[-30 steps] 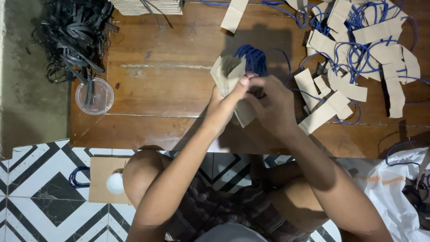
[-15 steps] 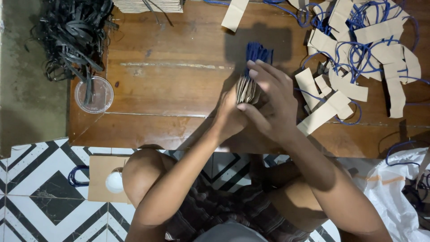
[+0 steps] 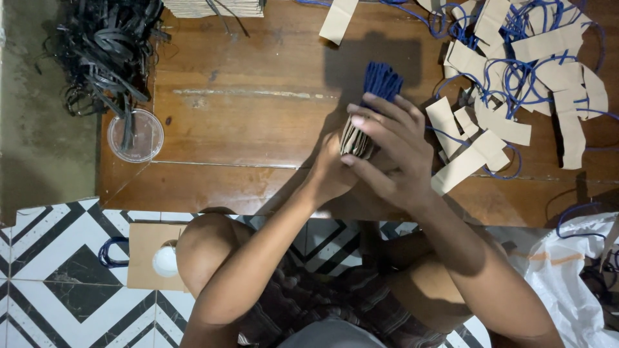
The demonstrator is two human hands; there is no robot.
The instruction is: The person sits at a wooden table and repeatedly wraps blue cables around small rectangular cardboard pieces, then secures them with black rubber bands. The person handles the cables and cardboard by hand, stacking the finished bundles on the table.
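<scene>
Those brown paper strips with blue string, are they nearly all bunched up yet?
Not nearly. One bundle of paper strips, its blue cord loops sticking out the top, is squeezed between the left hand and right hand. A big loose pile of strips with cords lies ungathered on the wooden table.

One plastic cup (image 3: 135,136), one white sack (image 3: 567,270).
</scene>
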